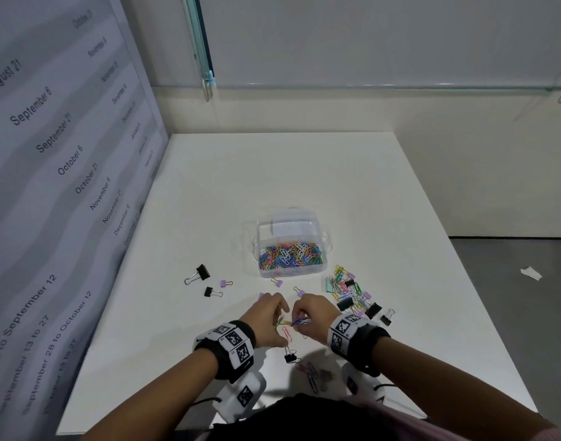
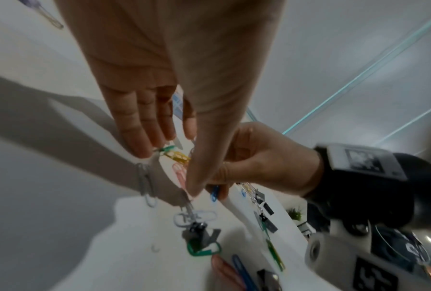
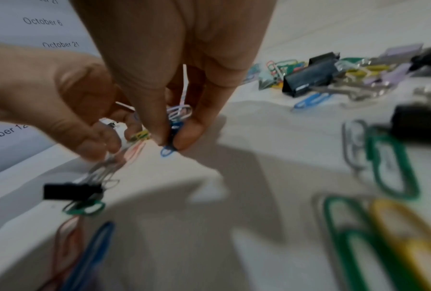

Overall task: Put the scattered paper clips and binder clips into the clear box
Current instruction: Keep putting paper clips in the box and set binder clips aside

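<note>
Both hands are shown low over the white table (image 1: 352, 192), knuckles up and wrists meeting near the front edge. The right hand (image 1: 314, 313) is curled downward; its fingers (image 3: 159, 110) and thumb are pinched on a small bunch of paper clips (image 3: 175, 126), blue and white ones visible. The left hand (image 1: 269, 316) is held with fingers (image 2: 134, 126) nearly straight, tips lowered onto a green and a yellow clip (image 2: 178, 155) lying on the table; whether these are gripped cannot be told. The clear box (image 1: 290, 246), part filled with coloured clips, stands beyond the hands. A heap of loose clips (image 1: 352, 291) lies right of it, and black binder clips (image 1: 202, 273) lie to the left.
</note>
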The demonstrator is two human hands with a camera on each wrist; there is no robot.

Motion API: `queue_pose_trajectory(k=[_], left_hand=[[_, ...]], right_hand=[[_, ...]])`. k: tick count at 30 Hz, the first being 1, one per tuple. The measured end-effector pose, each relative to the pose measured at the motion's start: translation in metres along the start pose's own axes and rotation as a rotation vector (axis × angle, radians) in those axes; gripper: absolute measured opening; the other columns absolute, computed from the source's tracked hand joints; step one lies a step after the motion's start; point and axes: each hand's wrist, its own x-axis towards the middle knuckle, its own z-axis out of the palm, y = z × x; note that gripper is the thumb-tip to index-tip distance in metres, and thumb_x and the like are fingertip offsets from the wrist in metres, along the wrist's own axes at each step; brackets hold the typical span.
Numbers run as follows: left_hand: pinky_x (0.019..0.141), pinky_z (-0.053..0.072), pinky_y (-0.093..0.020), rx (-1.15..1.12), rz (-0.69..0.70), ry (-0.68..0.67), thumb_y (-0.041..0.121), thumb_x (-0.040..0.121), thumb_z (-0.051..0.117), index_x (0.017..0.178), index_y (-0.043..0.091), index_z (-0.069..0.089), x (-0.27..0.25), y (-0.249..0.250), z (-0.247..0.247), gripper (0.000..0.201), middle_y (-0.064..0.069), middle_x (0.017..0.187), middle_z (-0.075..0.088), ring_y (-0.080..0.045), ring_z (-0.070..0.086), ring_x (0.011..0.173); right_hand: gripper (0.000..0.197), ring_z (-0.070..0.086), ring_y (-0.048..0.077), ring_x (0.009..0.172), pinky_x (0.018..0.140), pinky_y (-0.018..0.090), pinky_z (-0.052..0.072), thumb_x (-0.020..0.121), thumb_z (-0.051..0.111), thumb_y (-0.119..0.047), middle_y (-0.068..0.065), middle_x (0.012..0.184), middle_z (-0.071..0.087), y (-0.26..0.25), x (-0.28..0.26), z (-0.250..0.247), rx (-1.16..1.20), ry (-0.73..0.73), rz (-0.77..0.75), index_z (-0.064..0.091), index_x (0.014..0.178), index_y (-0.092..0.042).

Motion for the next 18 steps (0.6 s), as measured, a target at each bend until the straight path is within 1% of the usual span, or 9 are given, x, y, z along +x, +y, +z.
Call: queue_pose_trajectory(k=[2, 4, 5, 7, 9, 11, 14, 16, 18], left_hand=[[0.073, 0.043, -0.021, 0.108, 0.004, -0.017, 0.022, 0.064, 0.081, 0.12, 0.019, 0.046, 0.001, 0.002, 0.002, 0.066, 0.005, 0.096, 0.037, -0.013, 0.045, 0.084], [0.087, 0.042, -0.026, 0.181, 0.021, -0.02, 0.027, 0.069, 0.079, 0.126, 0.016, 0.044, 0.003, 0.004, 0.003, 0.068, 0.001, 0.109, 0.039, -0.018, 0.048, 0.1], [0.09, 0.042, -0.027, 0.196, 0.027, -0.013, 0.03, 0.071, 0.077, 0.126, 0.016, 0.044, 0.005, 0.006, 0.004, 0.066, -0.002, 0.115, 0.04, -0.02, 0.048, 0.106], [0.092, 0.042, -0.028, 0.202, 0.015, 0.002, 0.033, 0.073, 0.075, 0.125, 0.016, 0.046, 0.007, 0.008, 0.004, 0.062, -0.005, 0.123, 0.041, -0.022, 0.049, 0.112], [0.094, 0.042, -0.029, 0.207, 0.005, 0.005, 0.037, 0.072, 0.075, 0.125, 0.017, 0.045, 0.009, 0.011, 0.004, 0.064, -0.005, 0.124, 0.04, -0.023, 0.048, 0.114], [0.099, 0.041, -0.031, 0.241, 0.012, -0.014, 0.039, 0.071, 0.076, 0.129, 0.017, 0.043, 0.011, 0.017, 0.005, 0.071, -0.006, 0.126, 0.038, -0.024, 0.046, 0.117], [0.105, 0.038, -0.033, 0.39, 0.062, -0.042, 0.044, 0.07, 0.075, 0.135, 0.014, 0.037, 0.014, 0.025, 0.009, 0.081, -0.01, 0.131, 0.038, -0.026, 0.04, 0.123], [0.105, 0.04, -0.034, 0.382, 0.073, -0.041, 0.04, 0.069, 0.077, 0.135, 0.014, 0.038, 0.015, 0.027, 0.012, 0.08, -0.01, 0.131, 0.038, -0.026, 0.042, 0.122], [0.103, 0.041, -0.034, 0.359, 0.084, -0.033, 0.035, 0.073, 0.075, 0.133, 0.016, 0.04, 0.015, 0.028, 0.011, 0.072, -0.009, 0.131, 0.038, -0.027, 0.045, 0.121]], right_hand=[[0.013, 0.057, 0.018, 0.084, 0.071, 0.022, 0.039, 0.079, 0.062, -0.013, 0.006, 0.097, 0.068, 0.002, 0.0, -0.01, -0.037, -0.014, 0.013, 0.068, 0.09, -0.012], [0.016, 0.06, 0.017, 0.085, 0.071, 0.02, 0.038, 0.08, 0.057, -0.007, 0.007, 0.099, 0.071, 0.005, 0.0, -0.023, -0.051, -0.008, 0.026, 0.07, 0.089, -0.01], [0.018, 0.062, 0.017, 0.087, 0.072, 0.019, 0.04, 0.08, 0.055, -0.005, 0.007, 0.098, 0.072, 0.005, -0.001, -0.032, -0.052, 0.002, 0.033, 0.071, 0.088, -0.01], [0.015, 0.063, 0.015, 0.083, 0.078, 0.021, 0.048, 0.08, 0.058, -0.005, 0.006, 0.096, 0.073, 0.005, 0.0, -0.05, -0.042, 0.032, 0.042, 0.071, 0.086, -0.009], [0.011, 0.06, 0.01, 0.074, 0.08, 0.023, 0.052, 0.08, 0.062, -0.006, 0.006, 0.094, 0.073, 0.003, 0.004, -0.07, -0.015, 0.086, 0.04, 0.071, 0.085, -0.009], [0.011, 0.059, 0.007, 0.073, 0.078, 0.02, 0.051, 0.078, 0.064, -0.006, 0.006, 0.092, 0.074, 0.001, 0.011, -0.091, -0.011, 0.166, 0.019, 0.072, 0.084, -0.009], [0.009, 0.059, 0.007, 0.075, 0.075, 0.019, 0.048, 0.078, 0.067, -0.007, 0.007, 0.094, 0.074, -0.006, 0.026, -0.114, 0.02, 0.266, 0.004, 0.073, 0.084, -0.01], [0.012, 0.057, 0.008, 0.076, 0.075, 0.019, 0.045, 0.079, 0.066, -0.009, 0.007, 0.101, 0.072, -0.009, 0.034, -0.12, 0.025, 0.314, -0.001, 0.073, 0.089, -0.009], [0.017, 0.057, 0.012, 0.079, 0.078, 0.024, 0.046, 0.081, 0.065, -0.011, 0.007, 0.111, 0.067, -0.01, 0.039, -0.117, 0.01, 0.311, 0.007, 0.069, 0.098, -0.012]])
